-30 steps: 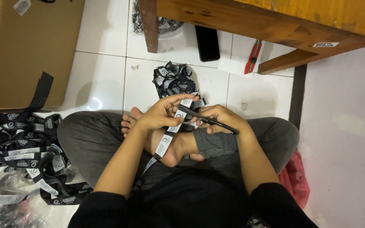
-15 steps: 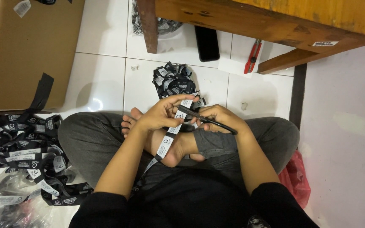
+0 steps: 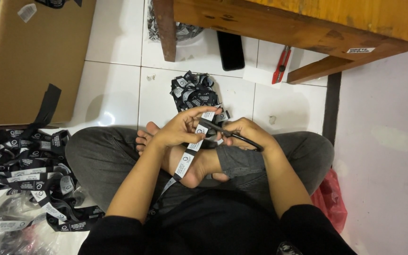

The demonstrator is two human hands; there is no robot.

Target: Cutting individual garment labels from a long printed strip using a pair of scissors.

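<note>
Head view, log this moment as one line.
left hand: holds label strip | right hand: holds scissors at strip | cut labels pile: floor ahead

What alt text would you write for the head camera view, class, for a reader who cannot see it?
A person sits cross-legged on a white tiled floor, the left hand holding a black-and-white label ribbon while the right hand works black scissors at it. A small pile of cut labels lies ahead, a ribbon heap at the left.

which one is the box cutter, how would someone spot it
Look under the wooden table at the top of the view, on the white tiled floor. The box cutter lies beside the slanted table leg, right of the flat black phone; it is the only slim red thing there.
</note>
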